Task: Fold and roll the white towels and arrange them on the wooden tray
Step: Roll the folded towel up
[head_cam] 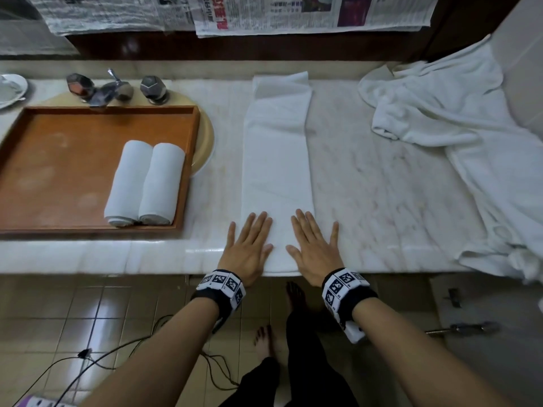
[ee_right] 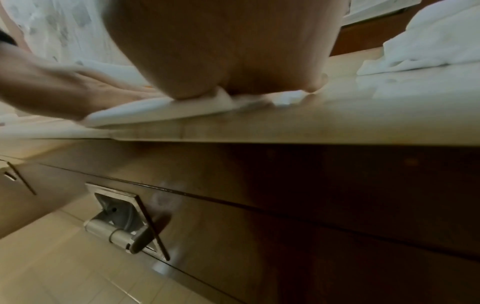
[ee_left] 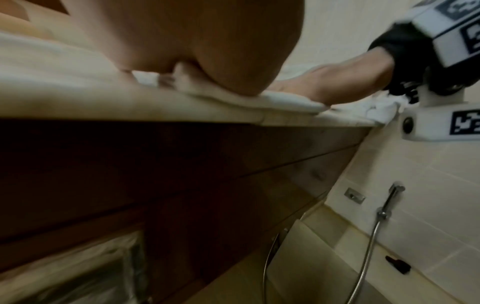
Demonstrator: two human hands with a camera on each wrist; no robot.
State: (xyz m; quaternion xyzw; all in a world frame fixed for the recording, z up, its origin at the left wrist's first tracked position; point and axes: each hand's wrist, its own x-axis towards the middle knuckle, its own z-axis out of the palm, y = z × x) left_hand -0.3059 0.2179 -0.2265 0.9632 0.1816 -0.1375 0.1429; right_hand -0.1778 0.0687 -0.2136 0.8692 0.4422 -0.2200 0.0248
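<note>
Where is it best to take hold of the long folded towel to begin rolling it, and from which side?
Probably at its near short edge, from the counter's front: the folded towel lies as a narrow strip running away, and the left hand and right hand already press flat there.

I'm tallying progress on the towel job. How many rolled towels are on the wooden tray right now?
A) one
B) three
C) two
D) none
C: two rolled towels lie side by side, touching, at the right end of the wooden tray, while a third, folded into a long strip, still lies flat on the counter under both hands.
</note>
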